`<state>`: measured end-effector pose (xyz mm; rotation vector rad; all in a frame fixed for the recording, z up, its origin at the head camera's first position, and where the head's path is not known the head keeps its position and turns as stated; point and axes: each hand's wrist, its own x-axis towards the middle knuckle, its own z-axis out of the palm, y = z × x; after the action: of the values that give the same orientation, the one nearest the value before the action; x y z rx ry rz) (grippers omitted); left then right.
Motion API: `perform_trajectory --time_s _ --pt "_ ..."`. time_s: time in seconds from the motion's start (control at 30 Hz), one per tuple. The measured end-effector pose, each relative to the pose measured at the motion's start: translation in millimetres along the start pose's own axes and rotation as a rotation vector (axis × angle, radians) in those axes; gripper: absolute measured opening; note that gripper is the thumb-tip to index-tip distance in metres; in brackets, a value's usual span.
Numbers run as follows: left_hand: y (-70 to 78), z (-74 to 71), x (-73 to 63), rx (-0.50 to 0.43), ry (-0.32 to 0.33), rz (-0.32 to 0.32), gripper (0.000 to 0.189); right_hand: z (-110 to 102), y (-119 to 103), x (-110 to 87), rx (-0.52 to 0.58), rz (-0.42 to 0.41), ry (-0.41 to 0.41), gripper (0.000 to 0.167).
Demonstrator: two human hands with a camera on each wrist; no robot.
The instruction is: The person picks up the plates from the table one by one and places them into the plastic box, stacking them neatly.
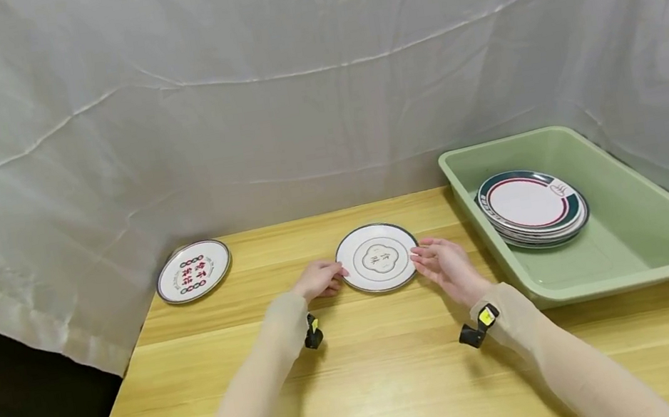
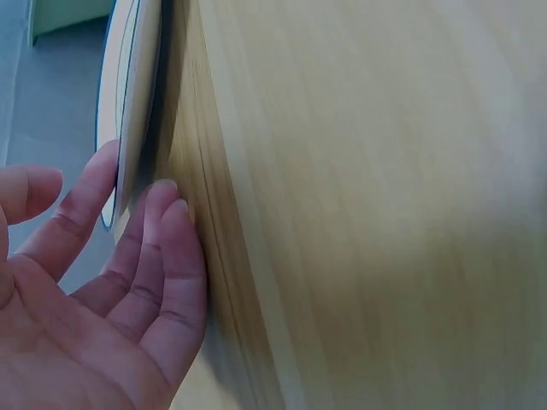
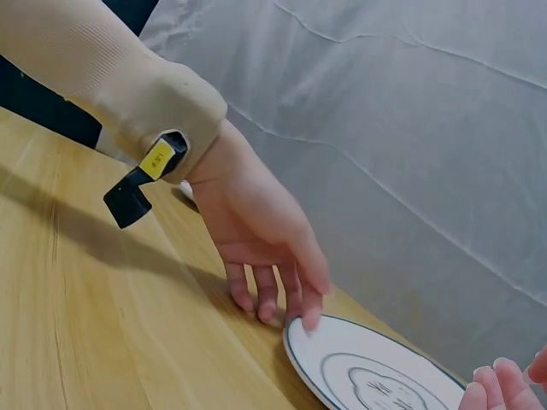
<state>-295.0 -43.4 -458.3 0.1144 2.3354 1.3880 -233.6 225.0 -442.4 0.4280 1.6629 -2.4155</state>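
A small white plate (image 1: 381, 281) with a dark rim and a lobed emblem lies face up at mid-table. At its left edge, my left hand (image 1: 319, 279) touches the rim with the index finger; in the left wrist view the thumb stands apart from that finger. My right hand (image 1: 447, 267) is at the opposite edge, fingers extended and fingertips by the rim. Only the fingertips of the right hand (image 3: 500, 389) show in the right wrist view. Whether the plate rests fully on the table is unclear.
An oval plate (image 1: 193, 271) with red characters lies at the table's back left. To the right stands a green tub (image 1: 631, 279) holding a stack of plates (image 1: 528, 202), the top one with a green and red border. A grey curtain (image 1: 309, 126) hangs behind the wooden table (image 1: 385, 374).
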Motion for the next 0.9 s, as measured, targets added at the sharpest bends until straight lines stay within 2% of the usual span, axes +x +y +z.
perform_trajectory --time_s 0.13,0.27,0.37,0.43,0.67,0.8,0.9 --pt "-4.1 -4.1 -0.9 0.025 0.081 0.008 0.035 -1 0 0.6 0.003 -0.002 -0.006 0.052" --pt "-8.2 -4.6 1.7 -0.029 0.208 0.012 0.033 -2 -1 0.7 0.013 -0.009 0.013 0.050" --pt "-9.1 -3.5 5.1 -0.059 0.274 0.000 0.037 -2 -1 2.6 -0.001 -0.027 0.037 0.049" --pt "-8.0 -2.5 7.9 -0.039 0.285 -0.020 0.041 -3 0 4.9 -0.016 -0.045 0.057 0.049" --pt "1.3 1.5 14.0 0.154 0.266 -0.088 0.051 -5 5 6.6 0.008 -0.089 0.077 0.052" --pt "7.8 5.4 16.2 0.223 0.261 -0.121 0.057 -6 6 6.9 0.015 -0.075 0.078 0.050" --pt "11.4 8.2 17.7 0.239 0.258 -0.141 0.060 -5 4 7.6 -0.003 -0.042 0.086 0.053"
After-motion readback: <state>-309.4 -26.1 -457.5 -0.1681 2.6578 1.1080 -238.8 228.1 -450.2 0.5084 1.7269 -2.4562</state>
